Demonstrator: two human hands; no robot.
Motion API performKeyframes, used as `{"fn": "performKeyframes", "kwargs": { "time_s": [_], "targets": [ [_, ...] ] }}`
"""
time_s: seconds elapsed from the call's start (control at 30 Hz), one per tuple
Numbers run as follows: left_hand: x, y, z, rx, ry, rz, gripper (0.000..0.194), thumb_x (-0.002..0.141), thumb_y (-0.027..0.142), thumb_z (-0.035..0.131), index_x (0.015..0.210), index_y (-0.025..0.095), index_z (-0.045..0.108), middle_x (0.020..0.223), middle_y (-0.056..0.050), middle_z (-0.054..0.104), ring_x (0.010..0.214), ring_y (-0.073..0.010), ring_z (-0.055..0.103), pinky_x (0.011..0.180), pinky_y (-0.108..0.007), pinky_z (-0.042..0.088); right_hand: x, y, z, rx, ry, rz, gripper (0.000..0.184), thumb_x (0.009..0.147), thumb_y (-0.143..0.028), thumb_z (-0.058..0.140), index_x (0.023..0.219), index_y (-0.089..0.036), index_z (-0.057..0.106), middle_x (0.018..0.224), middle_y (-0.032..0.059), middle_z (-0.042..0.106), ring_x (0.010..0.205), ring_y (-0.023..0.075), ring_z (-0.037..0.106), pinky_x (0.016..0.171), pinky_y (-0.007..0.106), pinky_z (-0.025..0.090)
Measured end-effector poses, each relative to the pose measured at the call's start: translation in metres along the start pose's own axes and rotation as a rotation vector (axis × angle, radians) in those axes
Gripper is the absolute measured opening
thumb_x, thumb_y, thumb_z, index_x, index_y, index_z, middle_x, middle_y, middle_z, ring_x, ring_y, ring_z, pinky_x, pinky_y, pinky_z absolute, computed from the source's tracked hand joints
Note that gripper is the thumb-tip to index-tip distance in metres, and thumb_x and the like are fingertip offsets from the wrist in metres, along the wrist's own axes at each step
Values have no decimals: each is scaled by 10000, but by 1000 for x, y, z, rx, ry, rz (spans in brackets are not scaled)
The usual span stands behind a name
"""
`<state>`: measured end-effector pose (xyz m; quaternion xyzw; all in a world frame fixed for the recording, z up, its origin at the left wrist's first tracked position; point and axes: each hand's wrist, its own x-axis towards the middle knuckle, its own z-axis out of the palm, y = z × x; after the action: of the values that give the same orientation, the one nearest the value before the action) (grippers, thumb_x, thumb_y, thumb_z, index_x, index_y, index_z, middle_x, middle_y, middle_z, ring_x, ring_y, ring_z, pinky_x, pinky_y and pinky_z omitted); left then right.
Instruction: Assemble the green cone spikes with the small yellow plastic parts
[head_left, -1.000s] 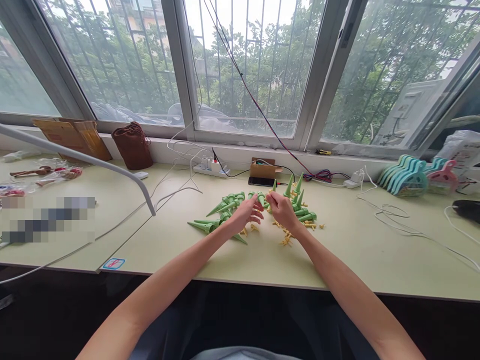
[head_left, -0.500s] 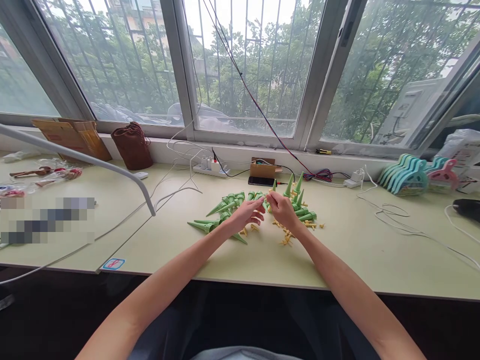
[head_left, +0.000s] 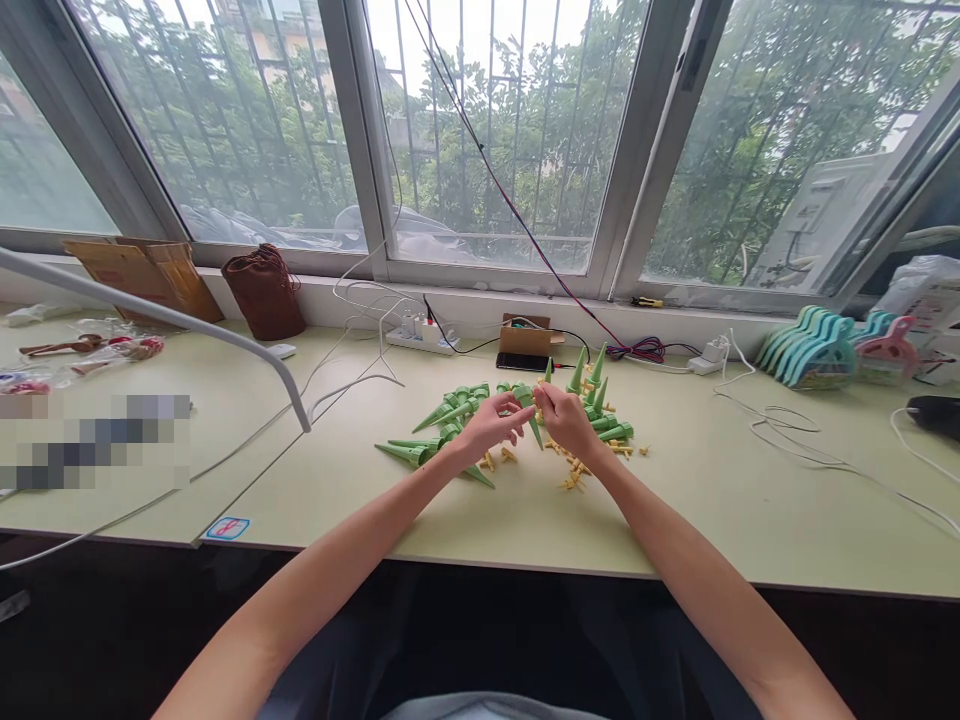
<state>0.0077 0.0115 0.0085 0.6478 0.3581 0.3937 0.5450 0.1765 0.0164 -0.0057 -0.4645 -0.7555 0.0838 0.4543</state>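
My left hand (head_left: 496,424) is closed around a green plastic spike (head_left: 536,434), its tapered tip pointing down toward the table and its wider end by my thumb. Right beside it, my right hand (head_left: 564,418) is pinched at the wide end of that spike; whatever sits between its fingertips is too small and covered to name. Several more green spikes (head_left: 405,453) lie in a heap to the left. Others (head_left: 577,374) stand point up or lie behind my right hand. Small yellow plastic pieces (head_left: 573,482) are scattered around and under both hands.
Behind the heap are a phone (head_left: 523,362) and a small open cardboard box (head_left: 527,336). A power strip (head_left: 422,341) and loose cables run along the window sill. Turquoise hangers (head_left: 806,350) stand at right; a grey curved tube (head_left: 289,375) crosses the left side.
The green spike in my left hand has swung so its tip now hangs down below the fingers. My left thumb has shifted slightly; my right hand stays nearly in place.
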Motion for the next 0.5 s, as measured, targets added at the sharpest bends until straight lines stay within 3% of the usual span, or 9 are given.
{"fn": "performKeyframes", "kwargs": {
  "time_s": [0.23, 0.37, 0.5],
  "targets": [
    [3, -8, 0, 107, 99, 153, 435, 650, 449, 778, 781, 178, 463, 806, 3, 543, 526, -71, 545, 443, -211, 439, 1, -1, 2, -12, -20, 7, 406, 993, -455, 287, 671, -218, 360, 569, -8, 456, 511, 129, 357, 532, 268, 265],
    [4, -11, 0, 171, 166, 200, 411, 644, 428, 781, 833, 184, 509, 809, 2, 560, 547, -78, 542, 431, -200, 441, 1, -2, 2, -5, -23, 7, 411, 995, -457, 277, 667, -221, 353, 567, -8, 449, 513, 133, 358, 537, 272, 270],
    [3, -8, 2, 185, 158, 194, 408, 667, 460, 762, 782, 181, 487, 796, 0, 559, 543, -79, 544, 424, -198, 446, 1, -3, 3, -13, -13, 13, 409, 993, -459, 282, 664, -223, 342, 555, -16, 426, 511, 134, 336, 536, 273, 260]
  ]
}}
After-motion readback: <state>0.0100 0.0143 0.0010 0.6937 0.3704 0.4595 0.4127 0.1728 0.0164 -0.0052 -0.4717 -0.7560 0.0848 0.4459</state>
